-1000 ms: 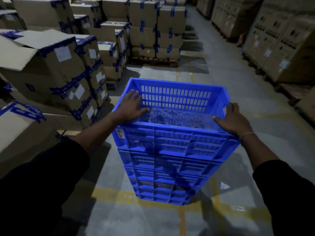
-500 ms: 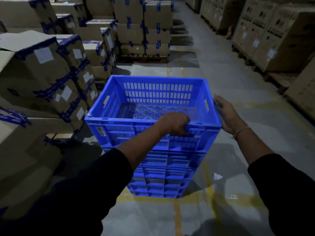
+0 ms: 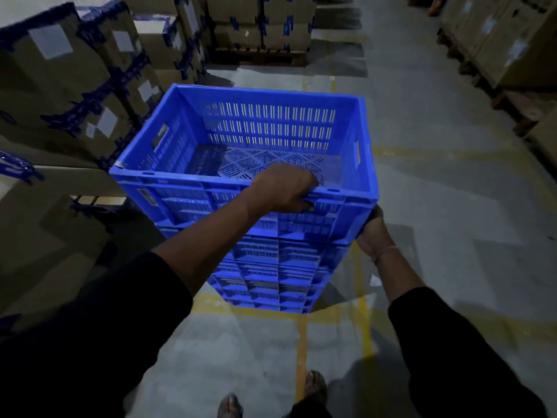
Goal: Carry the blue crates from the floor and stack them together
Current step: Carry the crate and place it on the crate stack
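At the near edge, the person's two feet (image 3: 315,384) are standing on the grey concrete floor (image 3: 437,206), beside a yellow painted line (image 3: 300,357) running away from them. Black sleeves (image 3: 99,327) are reaching forward on both sides. The left hand (image 3: 284,188) is curling its fingers over the near rim of the top blue crate (image 3: 271,125), gripping it close to the middle. The right hand (image 3: 372,233) is holding the crate's near right corner from below the rim, its fingers hidden behind the plastic. That top crate is sitting slightly askew on a stack of blue crates (image 3: 271,279), which is resting on the floor across the yellow line. To the left, taped cardboard boxes (image 3: 69,70) are piling up just beside the stack. Farther off, more boxes on a pallet (image 3: 259,28) are closing the aisle, and another row of cartons (image 3: 497,40) is lining the right side.
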Tool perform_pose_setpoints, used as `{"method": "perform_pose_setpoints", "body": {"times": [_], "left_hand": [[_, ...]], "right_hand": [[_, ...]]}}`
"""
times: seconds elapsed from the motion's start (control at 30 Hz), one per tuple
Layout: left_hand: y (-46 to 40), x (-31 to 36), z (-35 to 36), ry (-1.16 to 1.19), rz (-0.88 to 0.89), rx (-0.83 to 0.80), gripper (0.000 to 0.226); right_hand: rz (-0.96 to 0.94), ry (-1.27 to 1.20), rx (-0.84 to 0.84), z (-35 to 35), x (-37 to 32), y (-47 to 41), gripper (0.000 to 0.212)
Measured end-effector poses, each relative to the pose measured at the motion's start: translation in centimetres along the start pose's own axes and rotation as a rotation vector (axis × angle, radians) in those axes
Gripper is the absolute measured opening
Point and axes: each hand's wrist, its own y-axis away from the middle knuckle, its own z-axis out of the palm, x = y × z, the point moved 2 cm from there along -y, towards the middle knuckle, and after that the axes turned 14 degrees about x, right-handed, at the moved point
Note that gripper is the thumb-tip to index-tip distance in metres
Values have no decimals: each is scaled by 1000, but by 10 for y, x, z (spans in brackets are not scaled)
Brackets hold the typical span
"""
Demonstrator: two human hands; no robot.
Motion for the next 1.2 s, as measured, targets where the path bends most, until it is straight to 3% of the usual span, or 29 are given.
{"method": "perform_pose_setpoints", "body": {"times": [0.03,0.07,0.13,0.17,0.27,0.37,0.47,0.53,0.6,0.67,0.8,0.9,0.97,1.1,1.2], "left_hand": [[-2,1,0,1,-2,0,38],[-3,2,1,-3,-1,2,38],[-4,1,3,-14,-7,3,38],[-4,1,3,-15,-14,4,37],[0,0,3,-12,-31,15,37],[2,6,-1,-13,-26,41,38],[1,8,-5,-3,-35,61,37],[4,8,-6,-33,-29,92,35],[12,9,-6,-78,-22,152,37],[20,12,-3,-99,-28,228,41],[47,3,2,-41,12,415,44],[82,-30,6,-54,-1,555,44],[115,-60,4,-99,-97,600,52],[188,-124,15,-124,-295,682,60],[236,-153,25,-158,-420,715,69]], "right_hand": [[-59,66,30,-4,-10,-2,37],[-59,-9,17,-16,-13,-16,47],[2,-70,70,-40,3,-44,86],[-14,-63,118,-41,10,-45,89],[-80,59,61,0,13,4,41],[-19,17,30,16,-2,29,73],[-146,-44,-26,20,-35,43,54],[-304,-19,40,25,-58,42,38],[-550,246,112,37,-88,43,48],[-796,741,77,62,-103,50,57],[-983,1671,-39,94,-76,50,64],[-900,1796,22,97,-76,50,81],[-872,1816,21,105,-77,56,79],[-765,1821,-179,154,-47,74,97],[-661,1820,-308,206,-29,93,84]]}}
